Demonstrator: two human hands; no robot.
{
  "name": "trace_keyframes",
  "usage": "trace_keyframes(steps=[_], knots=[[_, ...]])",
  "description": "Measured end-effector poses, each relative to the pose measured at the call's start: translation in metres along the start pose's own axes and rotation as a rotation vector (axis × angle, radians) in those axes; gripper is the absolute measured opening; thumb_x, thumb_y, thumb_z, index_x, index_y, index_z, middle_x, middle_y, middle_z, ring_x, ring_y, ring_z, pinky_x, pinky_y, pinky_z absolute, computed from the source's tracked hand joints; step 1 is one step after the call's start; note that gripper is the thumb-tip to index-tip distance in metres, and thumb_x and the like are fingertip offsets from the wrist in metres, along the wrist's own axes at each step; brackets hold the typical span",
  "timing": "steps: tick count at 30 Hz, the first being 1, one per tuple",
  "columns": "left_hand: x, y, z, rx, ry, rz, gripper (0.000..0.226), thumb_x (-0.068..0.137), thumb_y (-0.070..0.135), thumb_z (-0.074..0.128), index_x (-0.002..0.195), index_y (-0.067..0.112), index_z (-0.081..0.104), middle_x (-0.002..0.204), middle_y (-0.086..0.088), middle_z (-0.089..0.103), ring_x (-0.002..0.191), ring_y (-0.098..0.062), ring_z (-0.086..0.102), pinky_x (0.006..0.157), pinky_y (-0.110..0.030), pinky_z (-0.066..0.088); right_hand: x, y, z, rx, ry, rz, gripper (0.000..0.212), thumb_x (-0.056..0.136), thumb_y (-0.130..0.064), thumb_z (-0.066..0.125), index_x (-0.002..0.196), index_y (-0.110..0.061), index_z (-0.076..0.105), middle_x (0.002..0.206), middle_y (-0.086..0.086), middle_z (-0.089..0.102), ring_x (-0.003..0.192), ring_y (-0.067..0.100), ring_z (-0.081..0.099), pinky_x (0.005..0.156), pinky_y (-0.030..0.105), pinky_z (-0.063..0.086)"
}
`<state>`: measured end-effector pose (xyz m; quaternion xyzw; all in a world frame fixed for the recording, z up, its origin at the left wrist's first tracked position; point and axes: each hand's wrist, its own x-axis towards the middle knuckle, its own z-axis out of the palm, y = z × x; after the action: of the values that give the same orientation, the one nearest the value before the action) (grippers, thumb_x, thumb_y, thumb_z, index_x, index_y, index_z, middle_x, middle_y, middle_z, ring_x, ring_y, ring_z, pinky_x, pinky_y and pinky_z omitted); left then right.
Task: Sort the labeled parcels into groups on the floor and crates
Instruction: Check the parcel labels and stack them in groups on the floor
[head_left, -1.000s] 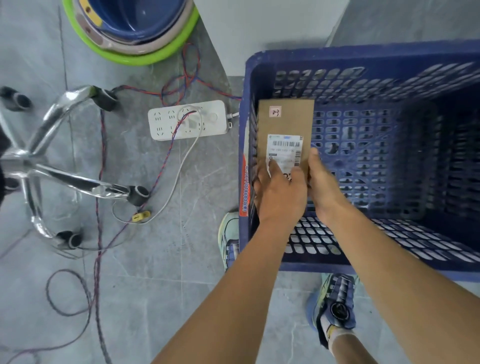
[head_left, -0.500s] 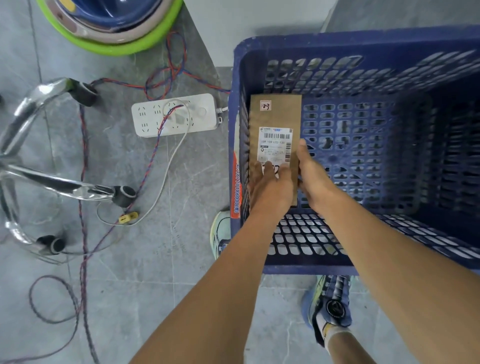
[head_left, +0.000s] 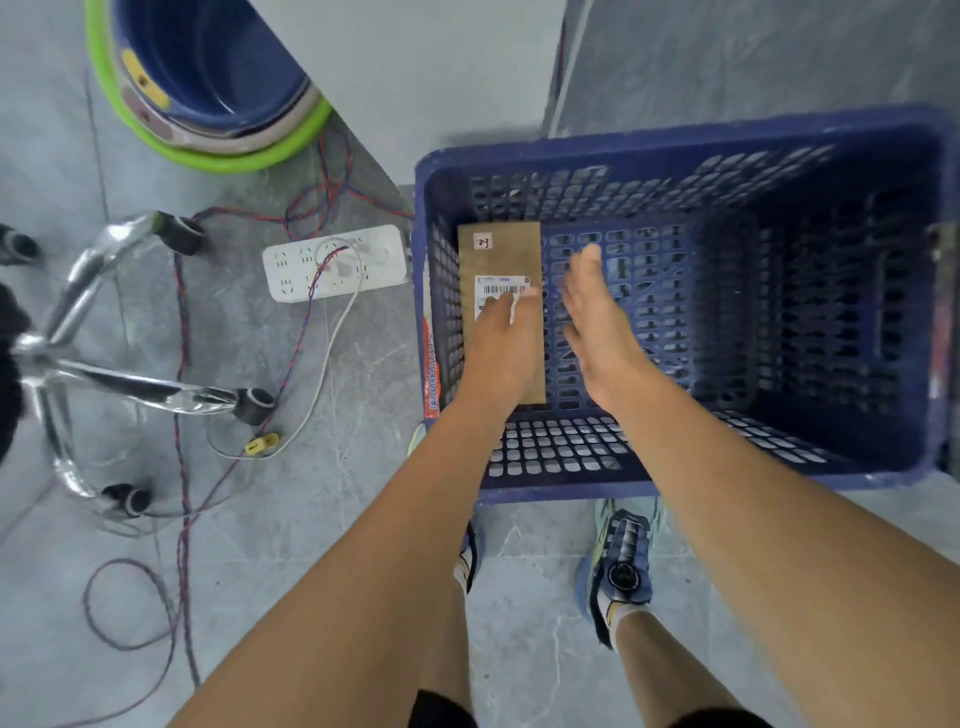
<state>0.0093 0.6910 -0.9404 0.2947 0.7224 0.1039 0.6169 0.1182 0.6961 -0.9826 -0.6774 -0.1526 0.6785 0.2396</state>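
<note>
Brown parcel (head_left: 498, 260) laid flat in the blue crate (head_left: 675, 140), against its left wall, labels up. On its near half the left hand (head_left: 501, 343) is rested, fingers straight, nothing pinched; the right hand (head_left: 597, 322) is held spread just right of it, apart. Release judged best done by lifting straight up, so nothing is dragged. Counted: one parcel, one crate, two hands.

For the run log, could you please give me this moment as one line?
parcel: flat in blue crate, along left wall | left hand: fingers flat on parcel | right hand: open, off parcel, above crate floor
</note>
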Motion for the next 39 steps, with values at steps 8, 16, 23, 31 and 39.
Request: trace_keyframes(steps=[8,16,23,31,39], knots=[[-0.139,0.139,-0.008,-0.149,-0.090,0.117,0.093,0.067,0.088,0.046,0.147,0.042,0.050,0.152,0.011,0.052,0.141,-0.014,0.047,0.121,-0.047,0.032,-0.149,-0.124,-0.048,0.095,0.005,-0.189,0.089,0.090,-0.086,0.025,0.165,-0.040,0.018,0.173,-0.010,0.015,0.157,0.011,0.020,0.130,0.049,0.012],[-0.311,0.305,-0.003,-0.093,-0.176,0.319,0.085,0.083,0.088,0.046,0.153,0.040,0.044,0.159,0.014,0.042,0.145,-0.014,0.040,0.125,-0.046,0.026,-0.339,-0.273,-0.116,0.175,0.136,-0.443,0.104,0.072,-0.096,0.031,0.163,-0.047,0.021,0.172,-0.015,0.016,0.157,0.008,0.018,0.130,0.046,0.012],[-0.455,0.413,0.001,-0.010,-0.317,0.560,0.102,0.064,0.095,0.046,0.152,0.043,0.045,0.159,0.015,0.042,0.145,-0.008,0.039,0.124,-0.047,0.027,-0.512,-0.354,-0.156,0.255,0.309,-0.662,0.095,0.077,-0.098,0.031,0.159,-0.052,0.026,0.169,-0.022,0.020,0.156,0.005,0.019,0.131,0.046,0.011],[-0.596,0.468,0.035,0.127,-0.604,0.796,0.066,0.097,0.070,0.044,0.152,0.034,0.044,0.149,0.015,0.047,0.136,-0.006,0.045,0.123,-0.041,0.031,-0.684,-0.369,-0.198,0.361,0.565,-0.879,0.092,0.081,-0.094,0.027,0.161,-0.049,0.022,0.171,-0.018,0.017,0.157,0.006,0.018,0.130,0.047,0.012],[-0.716,0.429,0.119,0.298,-0.858,0.954,0.057,0.104,0.057,0.042,0.153,0.028,0.045,0.156,0.010,0.044,0.136,-0.005,0.044,0.106,-0.035,0.038,-0.821,-0.277,-0.238,0.454,0.893,-1.001,0.079,0.095,-0.081,0.023,0.163,-0.041,0.025,0.166,-0.023,0.025,0.152,0.000,0.025,0.130,0.040,0.017]])
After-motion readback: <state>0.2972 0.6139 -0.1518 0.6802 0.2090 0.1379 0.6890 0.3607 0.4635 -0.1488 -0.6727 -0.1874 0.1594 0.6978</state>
